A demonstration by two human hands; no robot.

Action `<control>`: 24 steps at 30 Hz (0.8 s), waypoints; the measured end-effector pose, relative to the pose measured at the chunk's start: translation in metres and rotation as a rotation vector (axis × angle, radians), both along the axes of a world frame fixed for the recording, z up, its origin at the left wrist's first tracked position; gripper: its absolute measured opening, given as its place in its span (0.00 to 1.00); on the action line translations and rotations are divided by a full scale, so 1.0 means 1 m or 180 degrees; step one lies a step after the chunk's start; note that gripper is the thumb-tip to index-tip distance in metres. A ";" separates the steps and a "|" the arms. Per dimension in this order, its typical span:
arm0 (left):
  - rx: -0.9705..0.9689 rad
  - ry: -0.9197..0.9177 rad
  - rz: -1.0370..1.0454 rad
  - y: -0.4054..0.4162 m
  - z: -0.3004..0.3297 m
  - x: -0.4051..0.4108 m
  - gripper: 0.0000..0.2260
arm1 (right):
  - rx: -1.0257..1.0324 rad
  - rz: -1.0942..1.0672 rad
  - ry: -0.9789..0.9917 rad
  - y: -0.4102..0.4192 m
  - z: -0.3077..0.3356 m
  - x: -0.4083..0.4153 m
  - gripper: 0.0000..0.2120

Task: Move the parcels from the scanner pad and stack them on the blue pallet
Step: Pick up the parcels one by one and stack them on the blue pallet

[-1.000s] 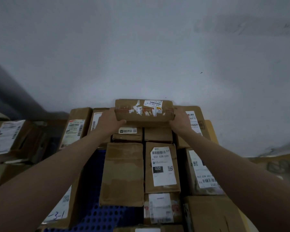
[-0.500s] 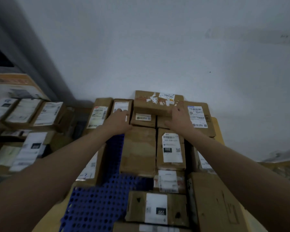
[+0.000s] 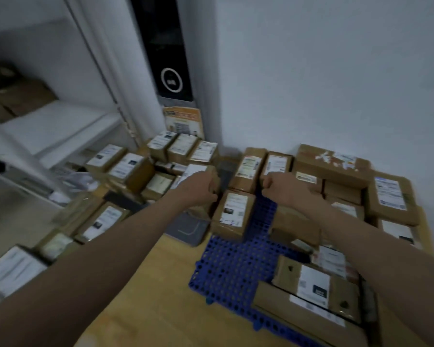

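Both hands have left the taped parcel (image 3: 332, 164), now lying on the far stack of the blue pallet (image 3: 232, 267), and swung left toward the unsorted parcels. Left hand (image 3: 198, 187) reaches the labelled parcel (image 3: 198, 175) above the grey scanner pad (image 3: 188, 229), fingers curled at its near edge, firm grip not confirmed; right hand (image 3: 285, 187) hangs loosely fisted over the pallet, holding nothing. Best next: bring the right hand across, clamp both ends, lift level, set into the pallet's open near-left gap.
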State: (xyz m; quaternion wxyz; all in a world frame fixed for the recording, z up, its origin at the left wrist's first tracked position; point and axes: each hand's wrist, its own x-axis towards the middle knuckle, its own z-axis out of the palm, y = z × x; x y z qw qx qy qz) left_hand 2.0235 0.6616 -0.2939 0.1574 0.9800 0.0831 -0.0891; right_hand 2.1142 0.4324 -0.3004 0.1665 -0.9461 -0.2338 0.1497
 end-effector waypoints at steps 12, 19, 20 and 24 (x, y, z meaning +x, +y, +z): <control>0.0231 0.0337 0.0474 0.161 -0.003 -0.122 0.12 | 0.0206 0.0565 0.0266 0.168 0.005 -0.090 0.06; 0.0165 0.0265 0.0483 0.271 -0.043 -0.148 0.14 | 0.0124 0.0530 0.0574 0.273 -0.039 -0.130 0.07; 0.0163 0.0296 0.0491 0.287 -0.048 -0.151 0.15 | 0.0133 0.0473 0.0659 0.290 -0.046 -0.135 0.08; 0.0276 0.0544 0.0495 0.346 -0.068 -0.168 0.18 | 0.0218 0.0277 0.0955 0.351 -0.074 -0.161 0.09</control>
